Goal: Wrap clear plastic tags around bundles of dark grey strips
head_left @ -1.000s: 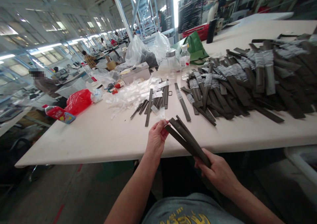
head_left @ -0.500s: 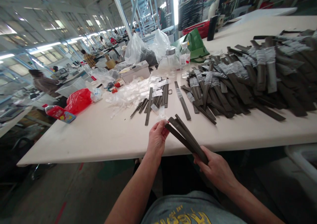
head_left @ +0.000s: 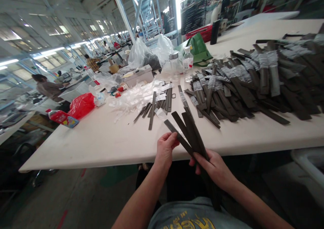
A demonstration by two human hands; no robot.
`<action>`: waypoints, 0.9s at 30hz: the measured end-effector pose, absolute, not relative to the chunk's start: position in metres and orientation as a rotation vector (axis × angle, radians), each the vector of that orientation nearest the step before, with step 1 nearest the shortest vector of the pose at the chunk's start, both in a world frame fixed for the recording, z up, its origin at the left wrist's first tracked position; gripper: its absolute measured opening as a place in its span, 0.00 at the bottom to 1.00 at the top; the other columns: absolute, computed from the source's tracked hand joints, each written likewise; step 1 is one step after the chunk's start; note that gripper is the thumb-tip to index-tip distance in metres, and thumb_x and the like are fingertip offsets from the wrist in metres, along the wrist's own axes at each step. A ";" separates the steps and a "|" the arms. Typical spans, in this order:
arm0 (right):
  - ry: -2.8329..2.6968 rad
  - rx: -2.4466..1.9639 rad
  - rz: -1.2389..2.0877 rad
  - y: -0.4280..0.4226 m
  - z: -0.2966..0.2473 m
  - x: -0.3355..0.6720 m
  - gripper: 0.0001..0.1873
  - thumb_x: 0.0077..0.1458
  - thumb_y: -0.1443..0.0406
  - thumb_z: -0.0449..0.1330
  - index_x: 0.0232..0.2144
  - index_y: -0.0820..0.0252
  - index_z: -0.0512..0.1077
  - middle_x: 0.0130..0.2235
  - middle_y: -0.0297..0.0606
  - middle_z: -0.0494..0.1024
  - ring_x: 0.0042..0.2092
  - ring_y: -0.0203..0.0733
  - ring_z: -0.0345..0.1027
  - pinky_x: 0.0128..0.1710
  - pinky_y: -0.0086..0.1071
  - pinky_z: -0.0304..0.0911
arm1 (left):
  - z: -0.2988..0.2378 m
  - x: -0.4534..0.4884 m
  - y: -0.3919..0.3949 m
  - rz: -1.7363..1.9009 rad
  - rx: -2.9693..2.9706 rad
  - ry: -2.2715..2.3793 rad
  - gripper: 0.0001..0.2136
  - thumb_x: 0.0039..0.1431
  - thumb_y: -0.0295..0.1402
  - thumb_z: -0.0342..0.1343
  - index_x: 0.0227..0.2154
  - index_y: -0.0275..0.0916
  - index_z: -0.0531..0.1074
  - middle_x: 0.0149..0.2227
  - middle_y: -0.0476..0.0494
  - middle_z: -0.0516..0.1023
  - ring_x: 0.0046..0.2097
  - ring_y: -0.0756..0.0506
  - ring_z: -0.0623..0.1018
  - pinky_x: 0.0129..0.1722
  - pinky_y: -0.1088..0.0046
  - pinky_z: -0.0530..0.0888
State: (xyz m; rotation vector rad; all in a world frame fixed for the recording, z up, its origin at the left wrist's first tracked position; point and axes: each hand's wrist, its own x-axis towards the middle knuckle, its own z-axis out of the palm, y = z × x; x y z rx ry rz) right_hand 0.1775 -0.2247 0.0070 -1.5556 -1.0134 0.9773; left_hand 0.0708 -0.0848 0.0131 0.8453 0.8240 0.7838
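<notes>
Holding the fanned dark strips [head_left: 190, 132], the right hand [head_left: 215, 169] closes its fingers around them; the left hand [head_left: 165, 148] pinches one, best slid out singly.

I read the dark strips [head_left: 191, 134] as matt and smooth (stiff leather or plastic, I cannot tell); the desk [head_left: 101, 138] is pale and matt; the red bag [head_left: 82, 105] is glossy plastic.

Factory assembly hall; long white worktable [head_left: 101, 138] bearing a heap of dark strips [head_left: 253, 84], many taped in bundles; clear plastic bags [head_left: 141, 52]; further benches receding at left under ceiling strip lights [head_left: 50, 50]; another worker [head_left: 48, 87] seated at a neighbouring bench.
</notes>
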 end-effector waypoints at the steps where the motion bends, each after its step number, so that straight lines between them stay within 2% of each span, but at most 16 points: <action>1: -1.017 -1.557 0.978 -0.226 0.007 0.178 0.18 0.60 0.53 0.51 0.28 0.61 0.69 0.25 0.35 0.75 0.23 0.37 0.69 0.25 0.30 0.63 | 0.016 0.069 -0.082 0.815 0.839 0.842 0.14 0.40 0.39 0.69 0.25 0.35 0.75 0.26 0.47 0.78 0.28 0.52 0.74 0.34 0.75 0.70; 4: -1.022 -1.596 0.950 -0.231 0.006 0.179 0.16 0.58 0.54 0.53 0.28 0.60 0.68 0.25 0.35 0.76 0.23 0.37 0.69 0.25 0.30 0.63 | 0.020 0.065 -0.082 0.845 0.843 0.887 0.14 0.39 0.40 0.69 0.25 0.36 0.75 0.27 0.48 0.78 0.27 0.52 0.74 0.34 0.75 0.70; 10: -1.005 -1.602 0.858 -0.222 0.011 0.186 0.14 0.57 0.54 0.54 0.31 0.60 0.68 0.24 0.33 0.74 0.22 0.37 0.68 0.23 0.29 0.63 | 0.009 0.064 -0.118 0.511 1.139 0.711 0.14 0.48 0.41 0.64 0.27 0.33 0.78 0.24 0.45 0.77 0.29 0.49 0.73 0.34 0.73 0.69; 15: -1.060 -1.598 0.884 -0.218 0.009 0.183 0.15 0.58 0.53 0.53 0.29 0.59 0.66 0.24 0.33 0.74 0.22 0.37 0.69 0.24 0.30 0.63 | 0.026 0.069 -0.087 0.835 0.900 0.751 0.17 0.46 0.42 0.65 0.37 0.37 0.78 0.39 0.41 0.80 0.37 0.48 0.76 0.38 0.74 0.70; 17: -1.086 -1.594 0.882 -0.218 0.008 0.181 0.16 0.59 0.53 0.53 0.29 0.59 0.66 0.24 0.33 0.74 0.22 0.37 0.69 0.24 0.30 0.64 | 0.029 0.071 -0.080 0.914 0.835 0.735 0.16 0.45 0.40 0.67 0.36 0.36 0.78 0.38 0.41 0.80 0.38 0.48 0.76 0.41 0.73 0.71; 19: -1.096 -1.591 0.864 -0.215 0.009 0.180 0.15 0.59 0.53 0.52 0.30 0.59 0.66 0.24 0.33 0.74 0.22 0.38 0.69 0.24 0.30 0.64 | 0.024 0.072 -0.088 0.864 0.861 0.718 0.14 0.46 0.39 0.66 0.32 0.34 0.78 0.33 0.42 0.80 0.35 0.49 0.76 0.41 0.72 0.71; 23: -1.104 -1.569 0.840 -0.210 0.011 0.179 0.15 0.59 0.52 0.53 0.35 0.59 0.67 0.24 0.32 0.73 0.23 0.38 0.69 0.25 0.30 0.65 | 0.010 0.070 -0.112 0.675 0.938 0.677 0.13 0.50 0.40 0.63 0.28 0.33 0.77 0.25 0.45 0.77 0.26 0.51 0.73 0.33 0.73 0.71; 27: -1.134 -1.581 0.855 -0.213 0.007 0.176 0.16 0.59 0.52 0.52 0.32 0.58 0.67 0.24 0.33 0.74 0.23 0.38 0.69 0.25 0.30 0.64 | 0.029 0.063 -0.087 0.909 0.797 0.704 0.17 0.44 0.41 0.67 0.36 0.36 0.78 0.35 0.43 0.80 0.33 0.49 0.77 0.37 0.73 0.72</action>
